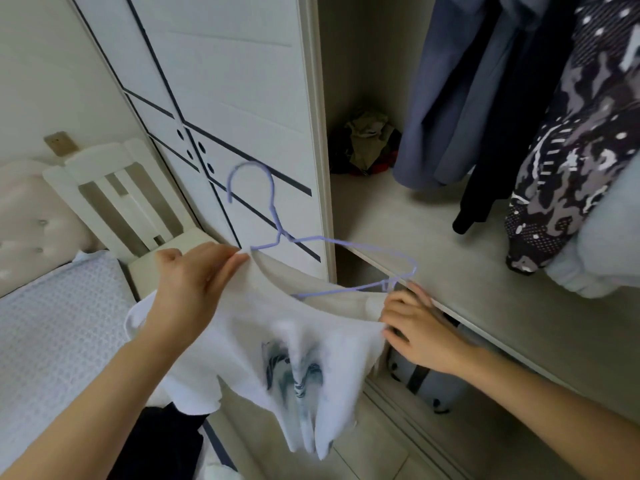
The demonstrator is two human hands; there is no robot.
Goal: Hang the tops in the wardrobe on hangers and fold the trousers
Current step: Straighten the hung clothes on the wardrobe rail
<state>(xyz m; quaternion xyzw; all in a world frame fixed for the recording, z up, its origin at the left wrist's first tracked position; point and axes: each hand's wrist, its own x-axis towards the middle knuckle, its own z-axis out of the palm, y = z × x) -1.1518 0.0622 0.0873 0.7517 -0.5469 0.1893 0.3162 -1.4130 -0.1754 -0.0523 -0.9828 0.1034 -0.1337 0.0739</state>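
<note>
Logged 1 white top [263, 323], print blurred, held in the air before the open wardrobe [322, 133]. 1 lilac wire hanger [275, 214] sat partly inside its neckline. Left grip [194, 285] pinched the collar beside the hanger's shoulder; right grip [419, 330] was curled on the opposite collar edge. On the wardrobe shelf [433, 244] I counted 1 heap of clothes [367, 143]; at least 3 hanging garments [446, 109] were above it.

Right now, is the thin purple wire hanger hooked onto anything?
No, the thin purple wire hanger has its hook free before the white wardrobe door.
</note>
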